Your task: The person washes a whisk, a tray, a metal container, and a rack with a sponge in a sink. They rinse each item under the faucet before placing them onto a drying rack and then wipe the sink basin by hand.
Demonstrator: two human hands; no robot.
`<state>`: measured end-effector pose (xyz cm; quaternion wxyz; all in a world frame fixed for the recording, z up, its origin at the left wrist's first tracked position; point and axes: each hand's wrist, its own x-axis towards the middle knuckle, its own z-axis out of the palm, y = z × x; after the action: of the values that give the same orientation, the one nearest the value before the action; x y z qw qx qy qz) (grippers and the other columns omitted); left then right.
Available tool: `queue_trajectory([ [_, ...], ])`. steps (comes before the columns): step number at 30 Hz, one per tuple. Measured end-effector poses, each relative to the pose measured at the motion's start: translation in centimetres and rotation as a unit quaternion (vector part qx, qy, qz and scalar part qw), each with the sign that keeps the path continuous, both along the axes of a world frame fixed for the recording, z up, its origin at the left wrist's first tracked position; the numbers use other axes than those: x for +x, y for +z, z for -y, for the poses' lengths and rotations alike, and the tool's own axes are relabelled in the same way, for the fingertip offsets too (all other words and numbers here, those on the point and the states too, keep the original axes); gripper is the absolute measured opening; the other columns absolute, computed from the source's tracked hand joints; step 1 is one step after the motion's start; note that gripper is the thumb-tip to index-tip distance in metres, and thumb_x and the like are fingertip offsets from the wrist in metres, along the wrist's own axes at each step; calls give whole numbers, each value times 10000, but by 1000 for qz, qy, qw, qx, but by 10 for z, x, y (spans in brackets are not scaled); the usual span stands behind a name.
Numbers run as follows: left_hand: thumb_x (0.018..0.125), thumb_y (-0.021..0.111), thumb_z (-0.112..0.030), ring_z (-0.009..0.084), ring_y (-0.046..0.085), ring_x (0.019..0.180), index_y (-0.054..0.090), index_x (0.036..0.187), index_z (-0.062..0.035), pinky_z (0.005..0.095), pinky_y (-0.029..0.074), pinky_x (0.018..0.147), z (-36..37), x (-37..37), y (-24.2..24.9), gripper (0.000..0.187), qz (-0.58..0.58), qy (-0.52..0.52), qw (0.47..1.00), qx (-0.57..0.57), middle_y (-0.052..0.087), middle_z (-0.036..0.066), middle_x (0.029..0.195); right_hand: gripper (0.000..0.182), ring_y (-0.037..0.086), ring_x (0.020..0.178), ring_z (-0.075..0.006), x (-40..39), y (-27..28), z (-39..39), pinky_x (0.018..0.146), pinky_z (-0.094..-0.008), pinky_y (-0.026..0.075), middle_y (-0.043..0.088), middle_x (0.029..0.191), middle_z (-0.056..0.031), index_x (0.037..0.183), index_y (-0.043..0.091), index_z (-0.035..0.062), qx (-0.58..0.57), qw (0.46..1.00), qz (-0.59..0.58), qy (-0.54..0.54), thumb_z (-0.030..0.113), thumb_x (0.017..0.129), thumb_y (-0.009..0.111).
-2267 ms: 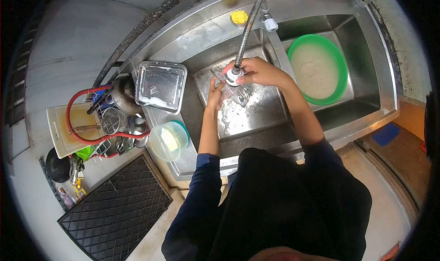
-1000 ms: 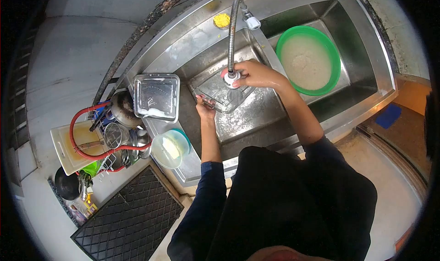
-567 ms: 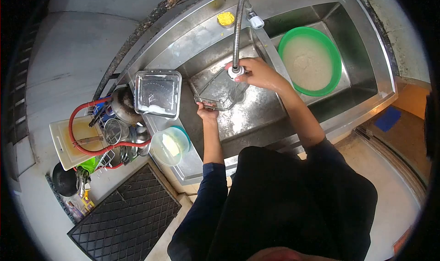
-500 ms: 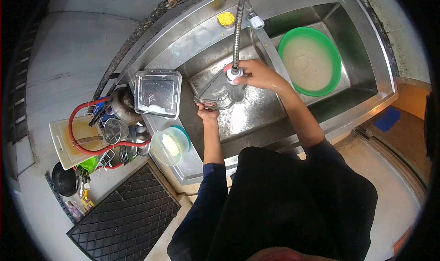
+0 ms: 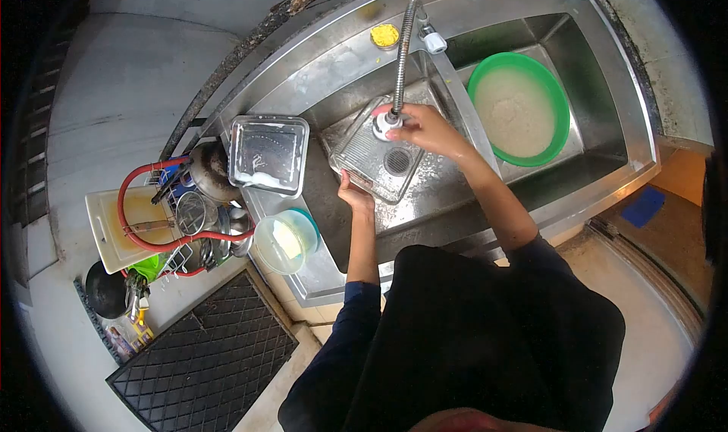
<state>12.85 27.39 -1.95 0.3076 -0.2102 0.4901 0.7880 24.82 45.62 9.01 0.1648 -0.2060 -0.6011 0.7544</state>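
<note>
L hand (image 5: 356, 195) apparently holds clear tray (image 5: 370, 157) by its L edge; R hand (image 5: 426, 131) clasps spray head (image 5: 384, 128). Tray's prob. light, slippery: use rim.

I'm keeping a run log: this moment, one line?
left hand: holds clear tray by edge, in sink | right hand: grips faucet head | green tub: adjoining basin

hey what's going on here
A person is at the sink. The left hand grips the near edge of a clear tray, and the right hand holds the faucet head above it. I can't tell whether water is running. To the left, a clear box with white suds sits on the sink's edge; in the right basin, a green tub holds cloudy liquid.
</note>
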Motion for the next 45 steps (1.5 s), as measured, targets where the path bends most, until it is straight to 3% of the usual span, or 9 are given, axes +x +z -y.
queue_trajectory([
  [2, 862, 509, -343, 138, 475, 538, 519, 866, -124, 278, 375, 461, 21, -5, -18, 219, -36, -70, 997, 23, 515, -21, 697, 420, 604, 830, -123, -4, 0, 6, 740, -291, 480, 644, 965, -70, 1143, 584, 73, 13, 998, -10, -66, 53, 737, 689],
  [4, 854, 531, -329, 121, 452, 486, 507, 817, -141, 270, 342, 423, 29, -4, -24, 193, -89, -142, 985, 36, 480, -33, 613, 404, 603, 879, -118, -5, 10, 6, 760, -284, 481, 645, 966, -61, 1140, 586, 71, 332, 926, 36, -173, 54, 749, 685],
  [8, 877, 525, -301, 117, 423, 437, 459, 692, -140, 251, 333, 408, 26, 1, -9, 254, -97, -170, 981, -4, 444, -12, 554, 406, 611, 871, -127, -7, 9, 7, 752, -295, 484, 643, 979, -63, 1134, 594, 85, -4, 1000, -14, -27, 57, 741, 691],
  [14, 870, 520, -318, 125, 423, 464, 467, 723, -137, 260, 334, 424, 30, 0, -6, 239, -124, -218, 967, 32, 446, -14, 575, 420, 605, 907, -124, -5, 10, 0, 767, -291, 502, 631, 1025, -51, 1142, 598, 103, 342, 926, 44, -155, 45, 737, 694],
  [16, 872, 516, -321, 126, 423, 463, 468, 726, -136, 262, 333, 422, 31, -1, -4, 240, -123, -223, 967, 23, 443, -14, 572, 436, 590, 909, -125, -3, 7, -1, 802, -257, 482, 618, 1014, -47, 1171, 562, 64, -1, 1000, 8, 1, 12, 751, 671],
  [20, 872, 516, -342, 127, 426, 462, 474, 743, -139, 264, 330, 418, 31, -5, -1, 244, -119, -229, 966, 23, 442, -16, 573, 538, 569, 1007, -180, -3, -11, -2, 875, -284, 447, 588, 1075, -74, 1259, 480, 82, -19, 1000, -9, -10, 41, 760, 677],
  [26, 857, 534, -378, 136, 448, 479, 503, 795, -145, 259, 327, 412, 35, -10, 1, 243, -78, -255, 964, 22, 468, -21, 605, 1287, -4, 1330, -461, -25, -150, 4, 986, -687, 70, 12, 1453, -217, 1430, -2, 243, 300, 916, 246, -101, 635, 472, 764],
  [31, 827, 549, -438, 156, 533, 649, 550, 948, -127, 283, 382, 488, 27, 0, 2, 333, -27, -201, 979, -23, 556, -6, 771, 1214, -15, 1337, -450, -24, -182, 18, 968, -701, 40, 21, 1450, -244, 1436, 19, 183, 299, 896, 274, -179, 615, 555, 734],
  [45, 881, 525, -356, 95, 428, 489, 470, 696, -158, 244, 342, 452, 5, 13, 13, 277, -33, -271, 962, -30, 449, -26, 575, 1085, 98, 1338, -392, -5, -171, 37, 1006, -662, 61, 99, 1452, -207, 1431, 7, 161, 172, 886, 237, -359, 352, 669, 756],
])
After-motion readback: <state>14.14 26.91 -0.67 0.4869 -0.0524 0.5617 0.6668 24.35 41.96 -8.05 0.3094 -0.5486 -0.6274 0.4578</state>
